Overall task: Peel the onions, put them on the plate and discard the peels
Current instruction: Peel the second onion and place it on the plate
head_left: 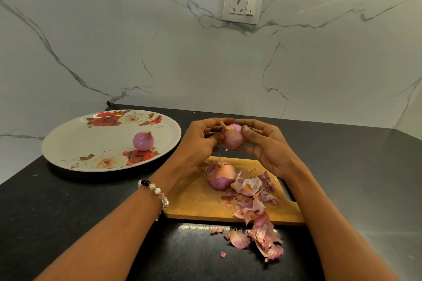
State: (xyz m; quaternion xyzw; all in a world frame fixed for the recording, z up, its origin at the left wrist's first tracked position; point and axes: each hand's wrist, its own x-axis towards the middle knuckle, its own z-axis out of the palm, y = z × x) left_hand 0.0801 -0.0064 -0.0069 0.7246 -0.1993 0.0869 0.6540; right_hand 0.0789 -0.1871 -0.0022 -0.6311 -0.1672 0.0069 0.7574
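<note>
Two hands grip one onion [234, 136] above the cutting board [196, 198]: left hand [201, 141] pinching its left side, right hand [265, 143] cupping its right; another onion [220, 175] sits below on the board beside peels [255, 210]; a peeled onion [143, 141] rests on the plate [75, 143].

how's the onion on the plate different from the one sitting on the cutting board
The onion on the plate is fully peeled, smooth and purple; the onion on the cutting board keeps a dry tan skin over its top. The plate onion looks smaller. Peels lie against the board onion, none by the plate onion. Both are whole red onions.
</note>
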